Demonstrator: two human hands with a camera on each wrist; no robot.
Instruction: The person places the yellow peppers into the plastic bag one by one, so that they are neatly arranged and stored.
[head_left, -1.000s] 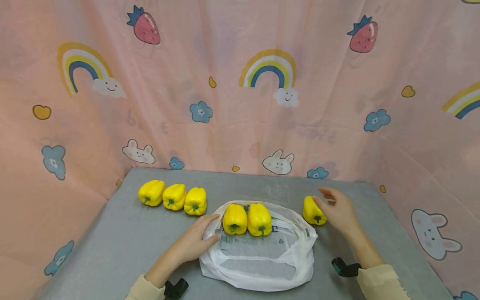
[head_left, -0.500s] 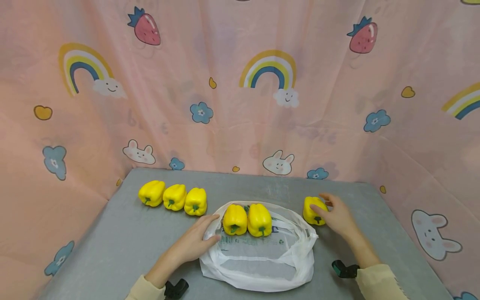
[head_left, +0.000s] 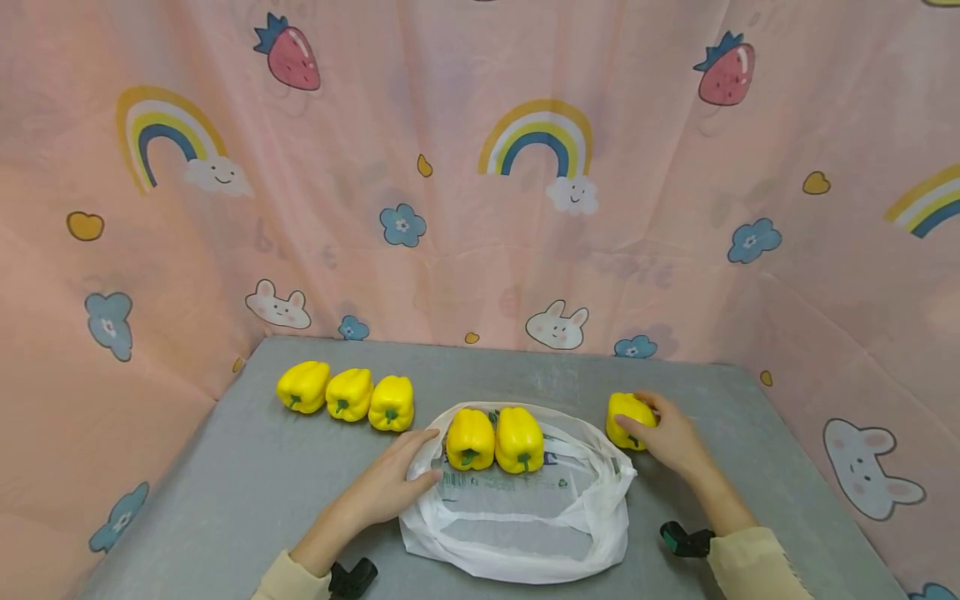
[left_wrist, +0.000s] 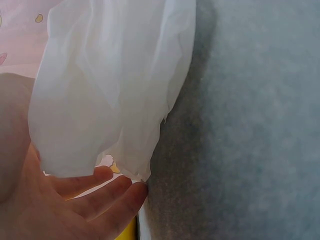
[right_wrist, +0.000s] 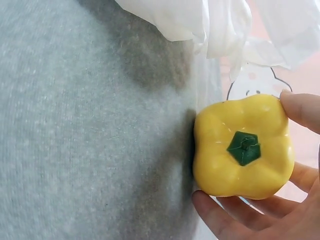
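Note:
A white plastic bag [head_left: 517, 567] lies spread with its mouth facing up, and two yellow peppers [head_left: 470, 439] sit side by side inside it. My left hand [head_left: 386, 483] touches the bag's left rim, fingers relaxed; the left wrist view has these fingers [left_wrist: 120, 205] against the white plastic [left_wrist: 110, 85]. Right of the bag, my right hand [head_left: 678, 437] holds a yellow pepper [head_left: 626, 417] standing on the table. From the right wrist, the thumb and fingers curl round opposite sides of that pepper [right_wrist: 220, 165], its green stem facing the camera.
Three more yellow peppers [head_left: 348, 394] stand in a row at the back left of the grey table [head_left: 202, 517]. Behind the table hangs a pink curtain [head_left: 465, 275] printed with rainbows, flowers and rabbits. Black wrist devices [head_left: 684, 540] sit near both sleeves.
My right hand has moved slightly left and down onto the pepper at the right and has taken hold of it. The left hand and the bag look the same.

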